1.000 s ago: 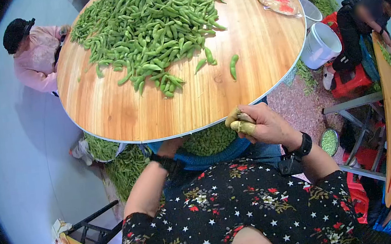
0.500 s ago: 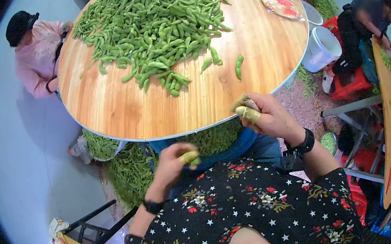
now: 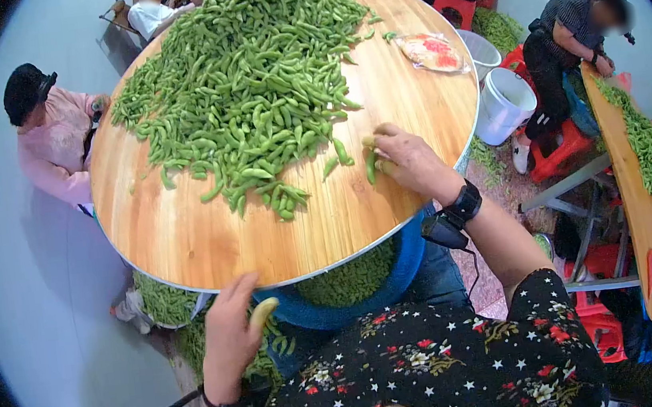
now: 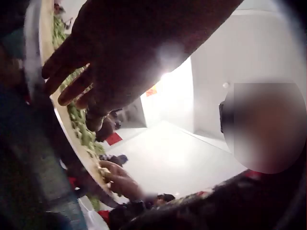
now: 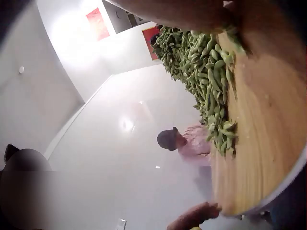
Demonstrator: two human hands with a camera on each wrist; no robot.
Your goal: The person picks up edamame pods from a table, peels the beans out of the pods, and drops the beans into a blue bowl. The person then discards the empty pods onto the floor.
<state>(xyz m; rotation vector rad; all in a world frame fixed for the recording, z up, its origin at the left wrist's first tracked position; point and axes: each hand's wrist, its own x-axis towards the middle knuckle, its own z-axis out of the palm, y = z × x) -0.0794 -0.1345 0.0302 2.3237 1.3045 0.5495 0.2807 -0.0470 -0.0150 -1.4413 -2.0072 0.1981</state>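
On the round wooden table (image 3: 390, 204) lies a large heap of green soybean pods (image 3: 251, 107). My right hand (image 3: 414, 163) reaches over the table, its thumb and forefinger in yellowish covers. Those two fingertips are right at a single pod (image 3: 371, 168) lying apart from the heap. In the right wrist view this pod (image 5: 236, 40) shows beside the fingers. My left hand (image 3: 231, 327) is at the table's near edge with straight fingers and a covered thumb. A few green pods (image 3: 281, 341) show just below that thumb. Between the hands, a blue tub (image 3: 302, 312) holds shelled green beans.
A red-and-clear packet (image 3: 433, 53) lies at the table's right side, with a white bucket (image 3: 506, 106) below it. A person in pink (image 3: 54, 150) sits at left. Another person (image 3: 565, 39) sits at right by a second table (image 3: 622, 194) of pods.
My right hand has moved forward from the table's edge to the lone pod. My left hand rose from the tub, holding a pod, then moved left with its fingers straightened.
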